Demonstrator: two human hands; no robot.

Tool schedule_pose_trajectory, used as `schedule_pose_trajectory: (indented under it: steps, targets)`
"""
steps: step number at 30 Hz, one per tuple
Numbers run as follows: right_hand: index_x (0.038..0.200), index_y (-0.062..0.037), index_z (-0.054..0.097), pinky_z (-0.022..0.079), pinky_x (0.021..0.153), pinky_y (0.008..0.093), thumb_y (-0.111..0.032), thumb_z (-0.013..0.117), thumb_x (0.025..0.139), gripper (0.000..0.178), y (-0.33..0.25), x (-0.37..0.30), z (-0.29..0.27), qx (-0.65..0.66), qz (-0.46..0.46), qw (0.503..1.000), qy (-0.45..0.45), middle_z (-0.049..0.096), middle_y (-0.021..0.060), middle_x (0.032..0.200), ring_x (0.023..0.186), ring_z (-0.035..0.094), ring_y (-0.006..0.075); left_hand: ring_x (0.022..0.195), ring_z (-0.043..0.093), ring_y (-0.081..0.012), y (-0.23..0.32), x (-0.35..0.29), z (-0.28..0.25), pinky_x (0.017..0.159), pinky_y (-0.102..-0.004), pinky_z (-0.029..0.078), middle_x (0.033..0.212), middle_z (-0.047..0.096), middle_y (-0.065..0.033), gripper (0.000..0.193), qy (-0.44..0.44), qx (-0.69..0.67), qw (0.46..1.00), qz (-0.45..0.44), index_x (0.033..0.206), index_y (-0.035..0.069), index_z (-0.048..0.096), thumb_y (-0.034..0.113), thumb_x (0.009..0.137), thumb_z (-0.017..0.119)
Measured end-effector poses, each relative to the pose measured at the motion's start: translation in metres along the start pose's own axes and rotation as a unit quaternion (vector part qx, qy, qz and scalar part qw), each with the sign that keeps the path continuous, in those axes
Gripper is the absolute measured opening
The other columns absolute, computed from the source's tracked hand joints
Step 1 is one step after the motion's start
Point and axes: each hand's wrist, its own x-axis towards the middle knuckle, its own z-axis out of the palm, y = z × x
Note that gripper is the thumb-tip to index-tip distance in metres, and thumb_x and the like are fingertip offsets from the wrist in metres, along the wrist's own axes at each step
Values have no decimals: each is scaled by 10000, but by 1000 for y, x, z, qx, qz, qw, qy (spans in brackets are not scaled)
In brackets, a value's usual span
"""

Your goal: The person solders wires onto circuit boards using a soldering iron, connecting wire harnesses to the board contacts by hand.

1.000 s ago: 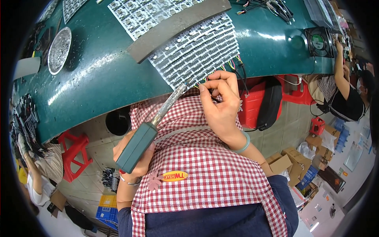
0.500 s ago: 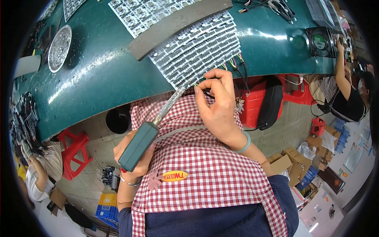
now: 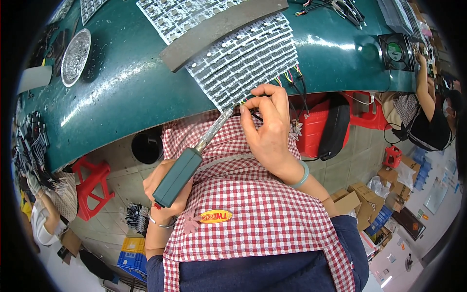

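Observation:
My left hand point(image 3: 159, 189) is wrapped round the dark green handle of a soldering iron point(image 3: 180, 175). The iron's silver shaft points up and to the right, its tip at the near corner of a panel of small circuit boards point(image 3: 253, 59). Beside that tip, my right hand point(image 3: 270, 130) pinches thin coloured wires point(image 3: 242, 102); its fingers partly hide them. Across the panel lies a long dark grey bar point(image 3: 219, 35). More wires with black cables point(image 3: 297, 83) hang from the panel's right side over the table edge.
A shallow dish of metallic bits point(image 3: 76, 57) stands on the green table point(image 3: 126, 92) at the left. A black fan point(image 3: 396, 52) and loose cables point(image 3: 346, 10) are on the right. Red stools point(image 3: 92, 187) stand below; co-workers point(image 3: 430, 121) sit at both sides.
The soldering iron has shifted slightly to the right with my left hand, bringing its tip closer to the pinched wires. My right hand stays almost in place.

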Motion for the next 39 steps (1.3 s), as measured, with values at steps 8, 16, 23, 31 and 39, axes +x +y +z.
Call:
schedule_pose_trajectory:
  steps: [8, 16, 23, 31, 39]
  targets:
    - [805, 19, 558, 447, 748, 385, 81, 688, 712, 172, 0, 0, 0, -1, 0, 1000, -4, 527, 162, 1015, 918, 531, 313, 673, 667, -291, -3, 1, -4, 601, -321, 534, 791, 650, -150, 191, -28, 13, 999, 15, 817, -47, 668, -30, 630, 701]
    - [819, 22, 610, 457, 689, 301, 66, 687, 756, 108, 1, 2, -2, -19, -6, 1000, -9, 520, 136, 1061, 861, 537, 222, 648, 661, -279, 1, -1, -5, 565, -319, 527, 793, 656, -148, 177, 9, 59, 998, 36, 768, -37, 672, -13, 598, 717]
    - [840, 22, 619, 457, 667, 283, 56, 686, 772, 101, 0, 1, -4, -28, 4, 999, -20, 521, 124, 1071, 812, 539, 188, 664, 677, -288, 1, -5, -5, 576, -326, 548, 827, 672, -171, 204, 29, 76, 995, 55, 787, -44, 685, -19, 589, 726]
    - [858, 23, 626, 445, 603, 230, 42, 686, 794, 90, 1, 3, -4, 22, 48, 999, 13, 531, 94, 1074, 714, 522, 114, 727, 702, -310, 0, -3, -1, 635, -337, 573, 878, 688, -194, 225, 26, 62, 997, 24, 830, -53, 695, -23, 609, 721]
    - [768, 25, 573, 473, 703, 381, 76, 654, 717, 108, -3, 11, -9, 15, 43, 999, -5, 543, 154, 963, 833, 579, 307, 727, 701, -298, -2, 3, 2, 639, -331, 571, 872, 688, -186, 232, 22, 31, 999, 28, 837, -54, 696, -29, 607, 715]
